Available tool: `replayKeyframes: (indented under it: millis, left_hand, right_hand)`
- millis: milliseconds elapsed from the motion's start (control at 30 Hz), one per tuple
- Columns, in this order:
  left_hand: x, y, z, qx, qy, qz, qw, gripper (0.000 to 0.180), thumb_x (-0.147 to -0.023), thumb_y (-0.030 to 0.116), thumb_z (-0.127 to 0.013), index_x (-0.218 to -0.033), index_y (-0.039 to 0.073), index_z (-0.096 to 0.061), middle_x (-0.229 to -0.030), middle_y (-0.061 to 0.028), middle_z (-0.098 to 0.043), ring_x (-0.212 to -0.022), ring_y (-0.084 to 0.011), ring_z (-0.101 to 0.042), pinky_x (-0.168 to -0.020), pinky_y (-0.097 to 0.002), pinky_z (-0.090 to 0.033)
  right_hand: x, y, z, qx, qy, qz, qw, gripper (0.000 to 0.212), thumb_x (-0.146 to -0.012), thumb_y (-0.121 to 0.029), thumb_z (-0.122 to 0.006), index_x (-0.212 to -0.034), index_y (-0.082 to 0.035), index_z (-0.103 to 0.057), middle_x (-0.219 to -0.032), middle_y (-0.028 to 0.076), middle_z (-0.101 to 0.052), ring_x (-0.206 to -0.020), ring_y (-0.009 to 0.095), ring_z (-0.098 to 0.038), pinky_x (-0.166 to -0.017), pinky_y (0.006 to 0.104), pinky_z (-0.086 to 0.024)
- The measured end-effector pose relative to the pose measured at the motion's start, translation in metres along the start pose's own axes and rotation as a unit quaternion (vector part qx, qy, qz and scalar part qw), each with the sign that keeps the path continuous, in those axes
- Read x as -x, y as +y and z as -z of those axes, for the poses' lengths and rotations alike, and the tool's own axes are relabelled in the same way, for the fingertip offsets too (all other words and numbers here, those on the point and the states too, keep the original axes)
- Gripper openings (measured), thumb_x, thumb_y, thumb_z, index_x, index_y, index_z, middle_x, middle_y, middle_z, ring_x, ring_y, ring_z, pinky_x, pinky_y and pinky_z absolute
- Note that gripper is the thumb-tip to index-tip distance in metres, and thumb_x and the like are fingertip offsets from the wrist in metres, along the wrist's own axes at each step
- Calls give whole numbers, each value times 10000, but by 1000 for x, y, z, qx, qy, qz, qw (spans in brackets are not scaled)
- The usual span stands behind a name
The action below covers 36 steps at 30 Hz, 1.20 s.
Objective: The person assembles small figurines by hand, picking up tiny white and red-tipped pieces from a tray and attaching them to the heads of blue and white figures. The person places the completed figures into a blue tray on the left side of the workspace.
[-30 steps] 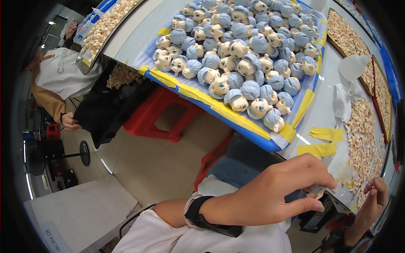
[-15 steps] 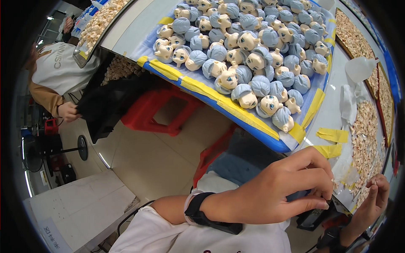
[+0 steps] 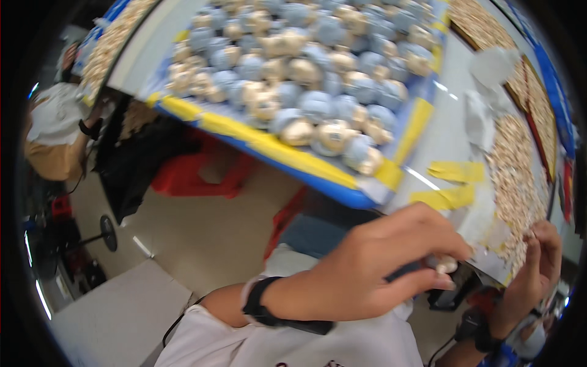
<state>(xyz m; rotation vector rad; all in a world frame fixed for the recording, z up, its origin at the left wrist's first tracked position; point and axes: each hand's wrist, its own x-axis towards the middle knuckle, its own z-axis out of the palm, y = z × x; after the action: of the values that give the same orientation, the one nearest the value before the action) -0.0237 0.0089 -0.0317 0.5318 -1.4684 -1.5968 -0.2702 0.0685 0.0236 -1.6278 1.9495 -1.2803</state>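
My left hand [image 3: 391,260], with a black band at its wrist, is closed near the tray's front right corner. Between its thumb and curled fingers shows a small cream-coloured piece [image 3: 446,265] with a greyish patch; the fingers hide most of it. To the right, my right hand [image 3: 539,260] has thumb and forefinger pinched together beside a heap of small cream parts [image 3: 520,171]. What the pinch holds, if anything, is too small to make out. Ahead, many doll heads [image 3: 317,105] with blue-grey hair lie in a blue tray [image 3: 269,148] edged with yellow tape.
Yellow tape strips [image 3: 455,172] and a white translucent bottle [image 3: 494,66] are on the table right of the tray. Further right runs a brown-edged tray [image 3: 532,98] of small parts. A red stool [image 3: 202,171] stands under the table. At far left sits another person [image 3: 58,134].
The whole view has shifted, so the tray and table appear further left and higher, blurred. My left hand has turned slightly, and the cream-coloured piece in it now shows. The other person's arm has moved.
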Motion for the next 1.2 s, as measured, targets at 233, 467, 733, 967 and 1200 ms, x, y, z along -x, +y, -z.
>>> replayKeyframes:
  millis: [233, 467, 733, 967, 1200]
  left_hand:
    - [-3, -1, -1, -14, -18, 23, 999, 292, -701, 6, -706, -942, -48, -551, -970, -165, -507, -823, -222, -588, -717, -291, -503]
    - [-7, -3, -2, -58, -62, 2, 996, 327, -693, 86, -738, -934, -23, -546, -936, -157, -524, -798, -223, -587, -690, -304, -501]
    - [-4, -7, -6, 5, 17, 22, 1000, 391, -693, 160, -752, -962, -17, -531, -947, -156, -534, -786, -229, -595, -654, -296, -503]
    - [-11, 1, -15, 58, 20, 73, 995, 450, -681, 201, -763, -983, -21, -514, -970, -167, -535, -758, -234, -612, -609, -274, -520]
    - [-2, -8, -28, 107, 43, 62, 991, 563, -619, 281, -798, -989, -26, -505, -894, -132, -549, -738, -196, -604, -627, -260, -508]
  right_hand:
    - [-4, -13, -15, -41, -32, 23, 998, 96, -730, 27, -602, -815, 39, -558, -811, 92, -524, -752, 153, -479, -708, 239, -355]
    - [-13, -20, -27, 168, -70, 205, 962, 118, -649, 58, -622, -736, 9, -560, -737, 79, -525, -700, 174, -490, -621, 258, -374]
    - [-9, -29, -25, 257, -82, 239, 933, 144, -569, 52, -634, -685, 8, -561, -677, 81, -532, -655, 214, -494, -594, 286, -375]
    - [0, -25, -34, 198, -36, 187, 961, 120, -604, 78, -605, -698, 17, -562, -702, 84, -535, -672, 195, -486, -616, 271, -365]
    - [19, -35, -36, -73, -43, 66, 994, 93, -736, -25, -607, -791, 20, -547, -744, 85, -491, -672, 142, -433, -618, 234, -329]
